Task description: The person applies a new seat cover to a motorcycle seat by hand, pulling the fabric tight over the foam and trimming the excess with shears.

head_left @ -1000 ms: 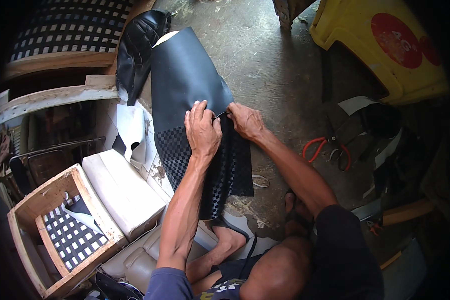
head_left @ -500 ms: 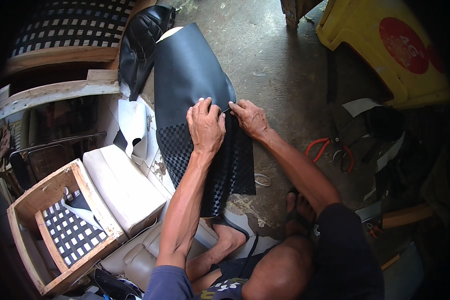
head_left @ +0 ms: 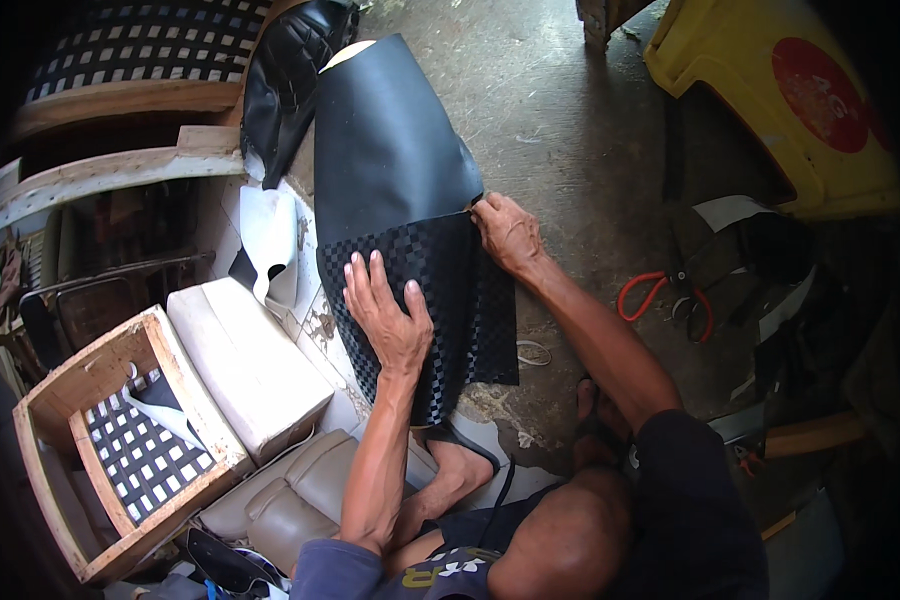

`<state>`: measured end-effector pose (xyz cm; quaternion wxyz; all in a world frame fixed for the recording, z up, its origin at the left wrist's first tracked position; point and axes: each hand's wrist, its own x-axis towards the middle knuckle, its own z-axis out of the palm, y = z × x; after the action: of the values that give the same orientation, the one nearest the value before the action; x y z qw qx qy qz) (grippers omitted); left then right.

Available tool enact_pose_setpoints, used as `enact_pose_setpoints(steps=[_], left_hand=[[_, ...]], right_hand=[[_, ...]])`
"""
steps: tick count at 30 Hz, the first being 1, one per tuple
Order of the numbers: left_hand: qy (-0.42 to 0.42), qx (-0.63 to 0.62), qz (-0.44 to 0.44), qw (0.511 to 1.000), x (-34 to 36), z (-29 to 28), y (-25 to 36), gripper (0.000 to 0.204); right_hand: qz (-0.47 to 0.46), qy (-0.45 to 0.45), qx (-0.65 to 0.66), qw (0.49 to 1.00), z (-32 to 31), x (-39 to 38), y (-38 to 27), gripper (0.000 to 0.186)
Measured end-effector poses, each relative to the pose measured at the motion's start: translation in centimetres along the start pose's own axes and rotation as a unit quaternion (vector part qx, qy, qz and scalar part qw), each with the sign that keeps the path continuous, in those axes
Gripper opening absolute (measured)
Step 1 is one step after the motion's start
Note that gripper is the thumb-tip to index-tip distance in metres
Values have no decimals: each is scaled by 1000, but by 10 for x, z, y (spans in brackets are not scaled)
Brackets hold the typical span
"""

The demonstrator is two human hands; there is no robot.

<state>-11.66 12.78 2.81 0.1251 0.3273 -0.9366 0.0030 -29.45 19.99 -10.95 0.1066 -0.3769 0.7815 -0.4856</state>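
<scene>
A long padded seat (head_left: 395, 140), apparently a motorcycle seat, lies lengthwise before me under a black cover. Its far half is smooth vinyl, and pale foam peeks out at the far end. The near half is checkered black vinyl (head_left: 410, 245), joined by a seam across the middle and hanging loose on the right. My left hand (head_left: 390, 320) rests on the checkered part with its fingers spread. At the right end of the seam, my right hand (head_left: 508, 232) pinches the cover's edge.
Scissors (head_left: 642, 294) with red-orange handles lie on the floor at right, near black scraps. A wooden frame with woven straps (head_left: 150, 450) and a white cushion block (head_left: 245, 360) stand at left. A yellow plastic panel (head_left: 715, 60) is at the far right. A black quilted cover (head_left: 285, 85) lies beyond.
My left hand has drawn back from the seam toward me and opened out on the checkered vinyl. The right hand keeps its pinch at the edge. The cover's seam now lies straighter.
</scene>
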Motion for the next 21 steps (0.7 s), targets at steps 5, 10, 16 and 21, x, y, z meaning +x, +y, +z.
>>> enact_pose_setpoints(steps=[5, 10, 16, 21], left_hand=[[-15, -5, -104, 994, -60, -7, -33, 59], [-30, -79, -233, 969, -111, -8, -94, 55], [-172, -422, -518, 724, -97, -15, -139, 68], [-199, -455, -547, 673, -119, -16, -88, 68]], right_hand=[[10, -14, -33, 999, 9, -3, 1, 7], [17, -36, -46, 998, 4, 1, -5, 13], [56, 3, -13, 998, -1, -5, -7, 27], [158, 55, 82, 982, -54, -48, -41, 44]])
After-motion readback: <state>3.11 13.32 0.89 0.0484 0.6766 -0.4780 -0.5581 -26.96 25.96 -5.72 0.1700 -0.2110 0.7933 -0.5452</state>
